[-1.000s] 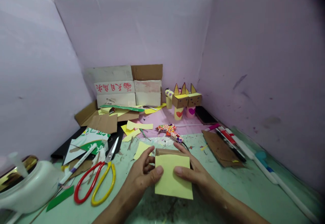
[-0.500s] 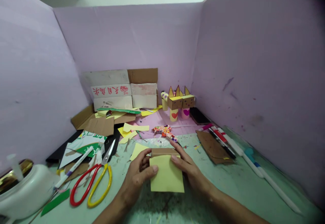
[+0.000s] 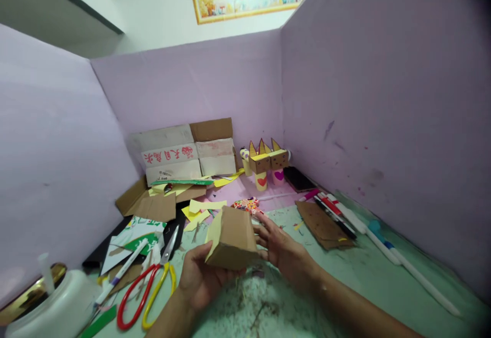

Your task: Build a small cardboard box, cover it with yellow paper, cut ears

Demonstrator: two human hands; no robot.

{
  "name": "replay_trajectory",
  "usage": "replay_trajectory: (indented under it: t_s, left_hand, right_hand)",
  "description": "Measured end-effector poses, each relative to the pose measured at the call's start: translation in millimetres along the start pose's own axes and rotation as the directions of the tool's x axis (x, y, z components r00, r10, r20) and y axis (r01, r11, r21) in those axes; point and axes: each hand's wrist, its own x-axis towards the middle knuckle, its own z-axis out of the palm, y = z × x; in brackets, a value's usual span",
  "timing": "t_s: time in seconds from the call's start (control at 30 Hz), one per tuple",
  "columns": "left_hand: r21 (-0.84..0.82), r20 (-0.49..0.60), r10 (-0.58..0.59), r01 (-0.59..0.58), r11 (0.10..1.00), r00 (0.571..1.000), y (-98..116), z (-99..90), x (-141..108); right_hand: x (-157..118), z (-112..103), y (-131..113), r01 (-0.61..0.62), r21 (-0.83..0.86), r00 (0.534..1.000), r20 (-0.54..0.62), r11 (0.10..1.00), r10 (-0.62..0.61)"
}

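Observation:
A small brown cardboard box [image 3: 238,230] is tilted in front of me above the table, with pale yellow paper [image 3: 215,233] covering its left side. My left hand [image 3: 203,276] grips the box from below and the left, thumb on its near left corner. At the box's right edge is my right hand [image 3: 282,248], its fingers stretched out and spread; whether the fingertips touch the cardboard I cannot tell. Behind the box lies a piece with a colourful dotted pattern [image 3: 247,204], partly hidden.
Scissors [image 3: 157,282] with red and yellow handles lie at left, near a white container [image 3: 57,302]. Cardboard-headed figures [image 3: 264,161] and a phone [image 3: 299,179] stand or lie at the back. Brown cardboard pieces [image 3: 322,225] and pens [image 3: 337,215] are at right. A printed carton [image 3: 172,154] leans behind.
The box has been lifted and turned, so brown cardboard now faces me instead of the yellow sheet. My right hand has come off the top face to the right edge. The camera view has tilted up.

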Motion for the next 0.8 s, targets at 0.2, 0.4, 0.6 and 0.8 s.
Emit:
replay_trajectory:
  t_s: [0.2,0.4,0.6,0.8]
  left_hand:
    - [-0.074,0.119,-0.022,0.03,0.997,0.993,-2.5,-9.4,2.3]
    - [-0.059,0.127,-0.003,0.011,0.998,0.992,-4.7,-9.7,4.1]
    - [0.032,-0.007,-0.003,0.004,0.999,1.0,-1.8,-2.8,4.6]
    - [0.164,-0.124,0.018,0.003,0.986,0.992,0.8,5.8,0.8]
  right_hand:
    - [2.2,-1.9,-0.6,0.012,0.047,1.0,0.02,0.999,-0.012]
    - [6.2,-8.1,6.9,-0.007,0.06,1.0,-0.006,0.998,0.008]
    - [7.2,-6.7,3.9,-0.084,0.104,0.996,-0.033,0.991,0.088]
    - [4.9,-6.8,0.9,-0.131,0.093,0.991,0.008,0.987,0.131]
